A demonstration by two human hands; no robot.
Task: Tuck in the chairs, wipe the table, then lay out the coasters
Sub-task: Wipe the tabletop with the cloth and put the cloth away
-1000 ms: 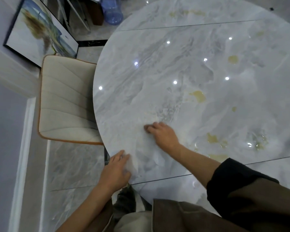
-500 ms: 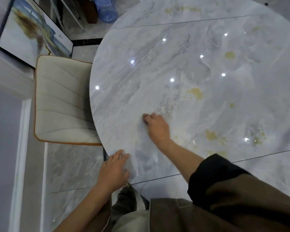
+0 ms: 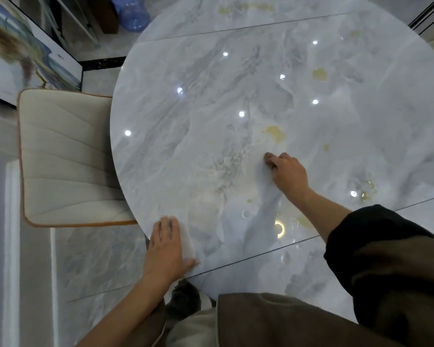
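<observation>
A round grey-white marble table [image 3: 186, 78] fills the view, with yellowish spills [image 3: 276, 134] scattered over its right half. A thin white cloth [image 3: 257, 221] lies stretched across the near part of the table. My right hand [image 3: 287, 175] rests on the cloth's far end, fingers curled around a bunch of it, just short of one spill. My left hand [image 3: 166, 246] lies flat at the table's near edge, pressing down the cloth's other end. A cream chair [image 3: 68, 159] with orange piping stands at the table's left, its seat edge under the rim.
A framed picture [image 3: 23, 58] leans against the wall at far left. A blue water bottle [image 3: 133, 13] stands on the floor beyond the table. More spills sit at the far right [image 3: 320, 75] and near right [image 3: 365, 192]. Marble floor shows below the chair.
My right hand has slid farther out and to the right over the table, pulling the cloth long behind it. My left hand stays at the near edge and has flattened.
</observation>
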